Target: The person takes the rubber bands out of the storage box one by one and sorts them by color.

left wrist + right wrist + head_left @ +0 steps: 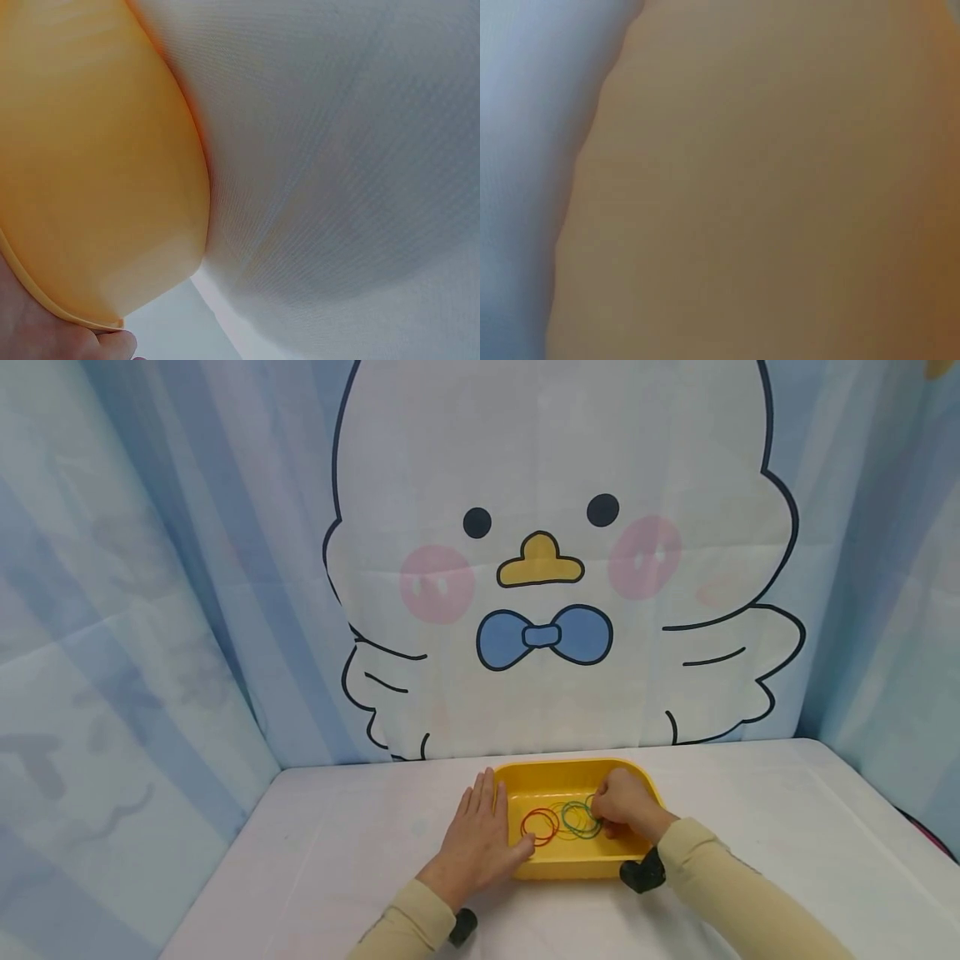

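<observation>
A shallow yellow tray [570,869] holds thin rubber bands in loose loops. Red rubber bands [540,845] lie on the left, yellow ones [556,829] in the middle and green ones [581,837] on the right. My left hand [480,839] rests along the tray's left rim, fingers straight, thumb over the front corner. In the left wrist view its fingertips [116,343] show at the rim. Inside the tray, my right hand [626,802] has curled fingers and pinches a green band at the right of the group; its fingertips are partly hidden.
The tray stands on a white-covered table [337,835], near its back edge. Behind hangs a curtain [540,710] with a cartoon bird. The tray's blurred yellow wall [742,187] fills most of the right wrist view. A dark wrist device [643,871] overlaps the tray's front right corner.
</observation>
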The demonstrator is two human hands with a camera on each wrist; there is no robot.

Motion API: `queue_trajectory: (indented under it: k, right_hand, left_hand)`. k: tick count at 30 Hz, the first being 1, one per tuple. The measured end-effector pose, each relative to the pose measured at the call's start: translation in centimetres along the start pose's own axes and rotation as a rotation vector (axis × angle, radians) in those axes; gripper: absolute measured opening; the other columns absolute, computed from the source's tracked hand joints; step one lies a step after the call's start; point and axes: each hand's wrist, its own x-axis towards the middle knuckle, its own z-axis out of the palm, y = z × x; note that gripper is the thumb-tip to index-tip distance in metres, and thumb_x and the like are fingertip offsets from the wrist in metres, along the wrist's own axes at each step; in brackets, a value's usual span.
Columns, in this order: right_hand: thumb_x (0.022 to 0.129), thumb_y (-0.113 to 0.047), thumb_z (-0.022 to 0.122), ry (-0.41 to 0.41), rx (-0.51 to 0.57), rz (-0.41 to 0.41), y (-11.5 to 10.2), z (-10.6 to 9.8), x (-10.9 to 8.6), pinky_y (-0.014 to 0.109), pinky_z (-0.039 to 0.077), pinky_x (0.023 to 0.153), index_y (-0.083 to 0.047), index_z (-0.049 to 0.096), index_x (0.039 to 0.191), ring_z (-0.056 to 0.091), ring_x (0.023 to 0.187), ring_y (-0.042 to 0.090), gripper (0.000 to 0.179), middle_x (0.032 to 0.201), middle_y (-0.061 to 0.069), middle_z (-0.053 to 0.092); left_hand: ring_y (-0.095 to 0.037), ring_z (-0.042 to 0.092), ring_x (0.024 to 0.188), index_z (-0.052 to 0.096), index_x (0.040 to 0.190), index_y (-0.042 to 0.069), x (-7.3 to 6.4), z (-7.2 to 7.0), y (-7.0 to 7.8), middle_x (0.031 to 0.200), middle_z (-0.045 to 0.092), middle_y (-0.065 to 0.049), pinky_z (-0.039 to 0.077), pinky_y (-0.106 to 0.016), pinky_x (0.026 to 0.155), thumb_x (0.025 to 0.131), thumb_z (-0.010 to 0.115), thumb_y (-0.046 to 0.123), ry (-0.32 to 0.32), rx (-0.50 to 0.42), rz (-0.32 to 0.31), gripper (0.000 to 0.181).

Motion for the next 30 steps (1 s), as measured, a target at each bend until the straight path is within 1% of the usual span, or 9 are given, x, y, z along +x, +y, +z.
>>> queue_trajectory:
  k: [8, 19, 23, 30]
  right_hand:
    - [0.083, -0.002, 0.066, -0.007, 0.082, 0.020, 0.2, -0.3, -0.3, 0.020, 0.051, 0.048, 0.002, 0.065, 0.081, 0.054, 0.043, 0.011, 0.004, 0.055, 0.003, 0.053]
    - [0.087, -0.004, 0.066, -0.045, 0.150, 0.087, 0.0, -0.9, -0.4, 0.021, 0.054, 0.052, 0.003, 0.064, 0.095, 0.056, 0.048, 0.013, 0.011, 0.067, 0.007, 0.058]
    - [0.087, -0.004, 0.065, -0.052, 0.171, 0.072, -0.1, -1.0, -0.6, 0.022, 0.054, 0.054, 0.003, 0.062, 0.096, 0.056, 0.051, 0.014, 0.012, 0.070, 0.008, 0.058]
    - [0.088, -0.007, 0.064, -0.067, 0.178, 0.011, -0.3, -1.5, -0.6, 0.022, 0.053, 0.056, 0.003, 0.062, 0.096, 0.058, 0.056, 0.016, 0.013, 0.072, 0.009, 0.061]
  left_hand:
    - [-0.032, 0.016, 0.154, 0.026, 0.155, 0.001, 0.0, 0.0, 0.1, 0.166, 0.011, -0.019, 0.019, -0.046, 0.125, 0.093, 0.039, 0.058, -0.011, -0.004, 0.000, 0.085]
    - [-0.032, 0.015, 0.154, 0.026, 0.155, 0.000, 0.0, 0.0, 0.2, 0.166, 0.011, -0.019, 0.019, -0.046, 0.125, 0.093, 0.039, 0.057, -0.009, -0.009, 0.002, 0.086]
    - [-0.033, 0.015, 0.154, 0.026, 0.154, -0.001, 0.0, 0.0, 0.1, 0.166, 0.011, -0.020, 0.019, -0.046, 0.125, 0.094, 0.039, 0.057, -0.008, -0.001, 0.007, 0.085]
    - [-0.033, 0.016, 0.154, 0.027, 0.154, -0.002, 0.0, 0.2, -0.1, 0.166, 0.012, -0.020, 0.020, -0.046, 0.125, 0.094, 0.038, 0.057, -0.004, 0.007, 0.004, 0.085]
